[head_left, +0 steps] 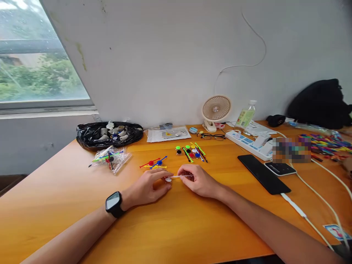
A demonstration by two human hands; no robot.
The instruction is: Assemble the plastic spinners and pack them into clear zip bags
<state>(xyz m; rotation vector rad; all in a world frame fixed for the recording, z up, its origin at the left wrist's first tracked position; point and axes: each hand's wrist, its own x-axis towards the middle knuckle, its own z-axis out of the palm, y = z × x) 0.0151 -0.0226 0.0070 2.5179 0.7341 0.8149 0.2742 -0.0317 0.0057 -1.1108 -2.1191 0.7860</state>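
Between my hands is a white plastic arrow (176, 176) with a small white round base (168, 179) at its left end. My right hand (199, 181) pinches the arrow, its fingers curled around the right part. The fingertips and thumb of my left hand (148, 186) close around the white base just above the table. Just beyond my left hand lie a red spinner arrow (150, 163), a blue spinner arrow (159, 162) and a yellow arrow (155, 167). Farther back are several loose coloured arrows (202, 151) and round bases, including a green base (178, 147).
At the back left are a black plastic bag (82, 136) of grey pieces and a clear bag (121, 161) with arrows. A fan (216, 109), glasses (211, 136) and bottle (246, 115) stand behind. A power strip (247, 145), phone (262, 174) and cables lie right.
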